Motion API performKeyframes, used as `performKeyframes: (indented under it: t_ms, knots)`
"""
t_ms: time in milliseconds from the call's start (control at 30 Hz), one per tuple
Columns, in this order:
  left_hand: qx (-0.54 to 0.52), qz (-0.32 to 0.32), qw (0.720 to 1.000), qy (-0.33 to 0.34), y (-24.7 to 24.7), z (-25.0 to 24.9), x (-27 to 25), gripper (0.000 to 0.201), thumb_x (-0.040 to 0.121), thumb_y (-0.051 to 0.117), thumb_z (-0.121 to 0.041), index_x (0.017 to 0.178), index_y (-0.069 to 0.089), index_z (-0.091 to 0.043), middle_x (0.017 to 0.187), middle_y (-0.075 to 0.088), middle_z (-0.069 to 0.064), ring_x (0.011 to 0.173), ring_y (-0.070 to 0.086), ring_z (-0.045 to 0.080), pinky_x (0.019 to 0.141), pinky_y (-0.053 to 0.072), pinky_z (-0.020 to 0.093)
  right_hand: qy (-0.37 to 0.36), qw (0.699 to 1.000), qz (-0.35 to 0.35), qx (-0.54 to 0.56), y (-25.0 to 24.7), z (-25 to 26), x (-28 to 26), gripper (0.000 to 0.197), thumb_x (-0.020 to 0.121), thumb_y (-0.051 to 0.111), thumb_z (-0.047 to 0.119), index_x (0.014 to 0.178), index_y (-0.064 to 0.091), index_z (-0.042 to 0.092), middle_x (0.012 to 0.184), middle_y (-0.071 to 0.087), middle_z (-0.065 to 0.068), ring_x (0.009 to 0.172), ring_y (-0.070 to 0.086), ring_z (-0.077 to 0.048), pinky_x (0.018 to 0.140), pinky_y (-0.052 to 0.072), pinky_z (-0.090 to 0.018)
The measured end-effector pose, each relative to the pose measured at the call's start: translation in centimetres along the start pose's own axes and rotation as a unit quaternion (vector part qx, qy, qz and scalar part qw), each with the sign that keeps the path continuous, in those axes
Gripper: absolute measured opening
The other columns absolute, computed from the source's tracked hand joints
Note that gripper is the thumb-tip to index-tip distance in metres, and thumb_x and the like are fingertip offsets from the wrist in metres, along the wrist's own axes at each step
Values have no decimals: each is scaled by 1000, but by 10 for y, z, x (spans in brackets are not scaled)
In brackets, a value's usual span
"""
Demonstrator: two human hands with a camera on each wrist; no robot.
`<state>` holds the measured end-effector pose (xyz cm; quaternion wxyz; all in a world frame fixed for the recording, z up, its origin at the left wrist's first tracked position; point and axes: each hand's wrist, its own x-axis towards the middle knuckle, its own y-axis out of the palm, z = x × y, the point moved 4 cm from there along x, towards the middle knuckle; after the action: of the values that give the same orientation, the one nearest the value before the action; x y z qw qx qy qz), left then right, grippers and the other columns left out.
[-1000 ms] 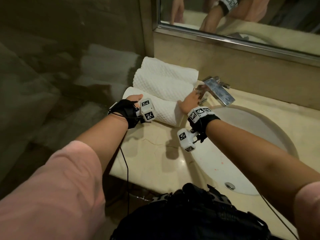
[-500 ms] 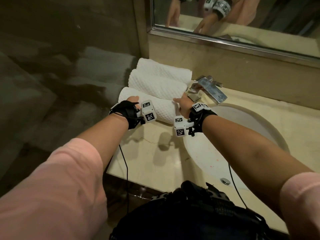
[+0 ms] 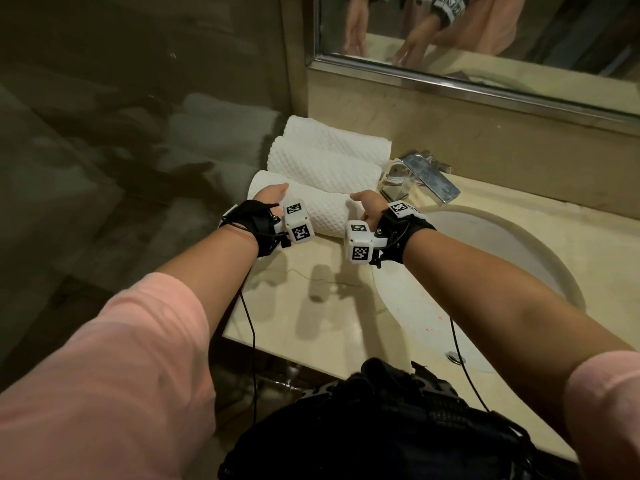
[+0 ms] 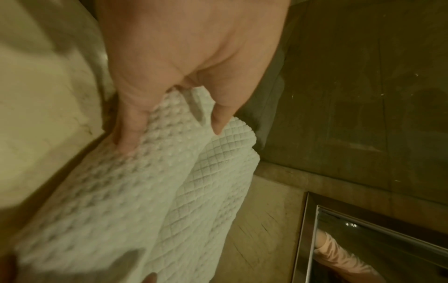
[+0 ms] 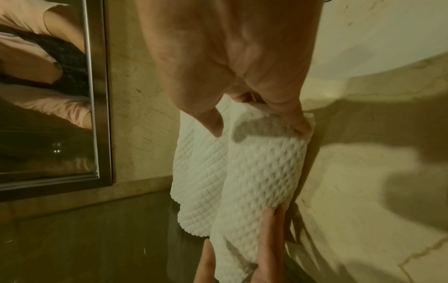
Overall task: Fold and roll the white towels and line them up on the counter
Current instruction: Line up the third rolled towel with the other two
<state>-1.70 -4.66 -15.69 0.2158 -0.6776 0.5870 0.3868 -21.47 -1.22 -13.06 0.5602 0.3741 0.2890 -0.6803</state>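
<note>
a person in pink sleeves is standing at a bathroom counter [image 3: 346, 327], both hands set on the ends of the nearest rolled towel [image 3: 325, 213]. the left hand [image 3: 268, 197] is gripping the roll's left end, thumb and fingers [image 4: 128, 134] curling around the waffle-textured cloth in the left wrist view. the right hand [image 3: 369, 206] is gripping the right end the same way, fingertips [image 5: 300, 124] pressing into the fabric in the right wrist view.

the nearest rolled towel is lying crosswise on the counter at about 12 o'clock from the person, touching the middle towel [image 3: 322, 168] just behind it. the far towel [image 3: 332, 136] is lying behind that one, close to the wall under the mirror [image 3: 485, 29], so the three white rolls are sitting side by side in a row running away toward 12 o'clock, at the counter's left edge.

a chrome faucet [image 3: 422, 178] is standing just beside the towels' right ends, at roughly 1 o'clock, reaching over the sink [image 3: 519, 251], which is filling the counter from 1 to 3 o'clock. the mirror is reflecting the person's arms. black straps with white marker cubes are wrapping both wrists, thin cables trailing down. a dark pack [image 3: 381, 427] is showing at 6 o'clock, low against the counter's front edge.
</note>
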Motion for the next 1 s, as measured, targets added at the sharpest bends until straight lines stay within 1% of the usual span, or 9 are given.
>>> performKeyframes:
  t_ms: [100,267,400,467,567,733,833,933,1000]
  knots:
    - [-46,27,998,-14,3,6,-13,64,88,62,-40,141,40,-12,147,41,8,114,59,34,94,48,51,-21,1000,-6,-8,3,1,-1,53,96,49,23,139,29,1,94,48,-12,69,52,-19,54,47,-29]
    - [-23,14,999,-25,5,9,-18,45,95,54,-33,130,43,-6,131,51,20,105,60,39,97,45,50,-54,997,-6,-53,2,1,-6,53,95,52,20,139,32,0,85,48,-7,65,47,-18,36,47,-23]
    - [14,-9,999,-33,5,8,-13,28,100,44,-23,80,41,-4,91,53,21,83,56,37,82,45,44,-45,997,-8,-57,0,3,-9,50,95,53,21,135,32,0,84,46,-10,63,50,-21,39,44,-20]
    - [31,-19,999,-27,3,3,-21,23,98,46,-24,88,45,-4,104,53,22,102,57,40,101,42,47,-46,997,1,-60,2,3,-15,39,97,50,18,129,32,4,84,45,-11,67,51,-22,45,45,-28]
    - [56,-23,998,-28,-1,2,-11,31,94,50,-25,118,46,-6,130,48,19,119,53,39,106,37,51,-50,998,-14,-24,0,1,-15,50,97,49,14,142,28,6,83,48,-10,68,50,-18,53,42,-34]
    - [74,-42,996,-27,-2,1,-28,34,92,54,-24,120,41,-7,103,56,18,79,59,32,102,42,50,-48,998,-16,-20,2,2,-18,52,94,51,19,140,30,6,91,58,-7,69,58,-19,64,50,-32]
    - [85,-32,996,-12,2,1,-39,39,94,53,-21,125,34,-6,101,51,15,65,53,27,74,51,36,-53,998,-25,-21,2,-1,-27,42,94,52,19,131,34,11,88,54,-8,73,60,-21,68,52,-34]
    - [73,-14,997,-11,6,2,-54,32,97,50,-18,122,32,-10,96,49,13,68,54,27,58,45,35,-61,996,-31,-53,0,-4,-28,49,89,56,22,132,39,7,108,57,-19,103,62,-31,78,52,-38]
    - [83,4,997,-9,5,3,-63,38,95,52,-18,129,35,-12,122,49,16,91,59,31,75,50,38,-83,993,-32,-79,-1,-6,-31,57,89,55,22,141,38,4,139,44,-20,128,46,-33,89,46,-38]
